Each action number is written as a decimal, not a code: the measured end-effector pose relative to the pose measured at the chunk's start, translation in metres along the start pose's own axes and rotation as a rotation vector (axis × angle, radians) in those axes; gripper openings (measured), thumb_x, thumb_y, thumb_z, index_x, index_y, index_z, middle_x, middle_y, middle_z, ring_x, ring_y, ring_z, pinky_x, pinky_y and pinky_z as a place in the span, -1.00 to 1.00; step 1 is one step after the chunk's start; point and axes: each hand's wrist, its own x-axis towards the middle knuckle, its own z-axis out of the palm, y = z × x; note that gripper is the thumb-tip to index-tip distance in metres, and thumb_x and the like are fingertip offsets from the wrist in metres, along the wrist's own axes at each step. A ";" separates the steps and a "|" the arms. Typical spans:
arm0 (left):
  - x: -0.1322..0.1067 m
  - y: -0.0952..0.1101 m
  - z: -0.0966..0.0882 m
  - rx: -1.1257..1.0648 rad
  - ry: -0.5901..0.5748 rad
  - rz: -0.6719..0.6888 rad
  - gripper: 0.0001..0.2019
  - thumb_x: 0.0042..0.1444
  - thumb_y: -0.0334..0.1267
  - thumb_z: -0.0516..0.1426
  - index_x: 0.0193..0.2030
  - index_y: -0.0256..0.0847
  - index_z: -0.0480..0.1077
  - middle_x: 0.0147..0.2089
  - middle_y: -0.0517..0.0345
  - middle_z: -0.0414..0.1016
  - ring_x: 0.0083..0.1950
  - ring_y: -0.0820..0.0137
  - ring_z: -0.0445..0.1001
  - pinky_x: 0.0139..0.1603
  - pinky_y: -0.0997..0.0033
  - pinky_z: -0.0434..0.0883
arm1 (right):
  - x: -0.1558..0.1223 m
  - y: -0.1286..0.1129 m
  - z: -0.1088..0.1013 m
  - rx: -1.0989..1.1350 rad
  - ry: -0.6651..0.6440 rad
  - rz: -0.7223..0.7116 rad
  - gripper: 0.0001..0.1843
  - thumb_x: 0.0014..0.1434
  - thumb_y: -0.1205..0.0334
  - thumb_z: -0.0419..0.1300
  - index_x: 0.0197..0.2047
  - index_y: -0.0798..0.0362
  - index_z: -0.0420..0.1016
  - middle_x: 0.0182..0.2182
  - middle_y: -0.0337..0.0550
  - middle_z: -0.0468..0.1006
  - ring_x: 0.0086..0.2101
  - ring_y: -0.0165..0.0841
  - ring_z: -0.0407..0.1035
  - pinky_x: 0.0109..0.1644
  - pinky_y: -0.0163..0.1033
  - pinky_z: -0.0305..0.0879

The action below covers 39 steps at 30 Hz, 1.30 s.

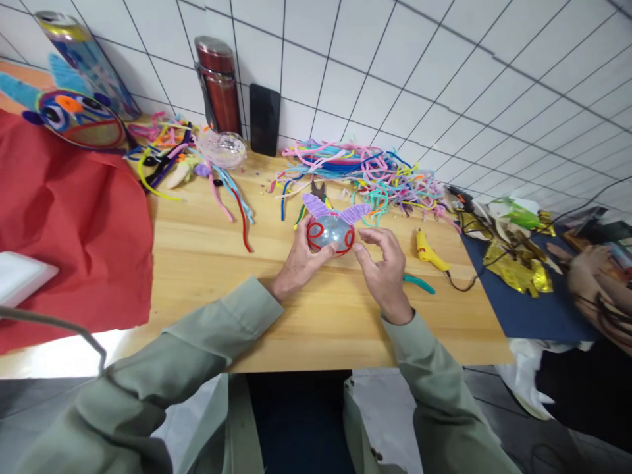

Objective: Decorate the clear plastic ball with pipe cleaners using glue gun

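Grey-green sleeves, the left one [197,342] and the right one [434,375], reach in over the near edge of the worktop [316,329], both forearms slanting inward so that the hands come close together. Red cloth [99,217] covers the worktop's left end. Along the far edge, from the middle toward the right corner, runs a long heap of pipe cleaners [345,161]; a red flask [222,92] stands by that edge, farther left.

The right hand [385,270] is half curled, its thumb and forefinger a little parted. The left hand [299,260] grips a clear ball [333,232], its fingers around the left side and the thumb across the lower front. This ball sits between the two hands, over the middle of the worktop; the right fingertips are just beside it, though I cannot tell whether they touch.

A black phone [264,118] is propped upright beside the flask. Toward the worktop's right edge lies a yellow glue gun [428,250]. Purple ears [353,212] rise from the ball's top, and red loops [316,223] mark its front.
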 end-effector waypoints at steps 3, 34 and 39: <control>-0.001 0.001 0.001 0.008 0.003 0.011 -0.03 0.19 0.13 0.47 0.58 -0.12 0.14 0.56 -0.26 0.40 0.56 -0.08 0.50 0.67 -0.18 0.44 | -0.001 0.002 0.005 0.027 0.002 0.014 -0.83 0.54 0.09 0.34 0.12 -0.13 0.70 -0.05 -0.08 0.79 -0.04 -0.12 0.67 0.09 0.08 0.69; -0.003 -0.011 -0.003 0.160 -0.035 0.064 -0.02 0.23 0.08 0.51 0.62 -0.02 0.12 0.60 -0.22 0.33 0.60 -0.06 0.46 0.68 -0.22 0.44 | -0.012 0.000 0.018 -0.147 0.042 -0.108 -0.77 0.45 0.25 0.33 0.13 -0.16 0.67 0.00 -0.03 0.76 0.03 -0.09 0.71 0.03 0.07 0.79; -0.005 -0.010 -0.002 0.124 -0.042 0.038 -0.04 0.26 0.09 0.49 0.61 -0.03 0.10 0.61 -0.23 0.31 0.62 -0.06 0.45 0.69 -0.23 0.42 | -0.014 -0.001 0.017 -0.107 0.037 -0.087 -0.73 0.43 0.29 0.32 0.14 -0.17 0.67 0.00 -0.03 0.76 0.04 -0.06 0.71 0.09 0.12 0.78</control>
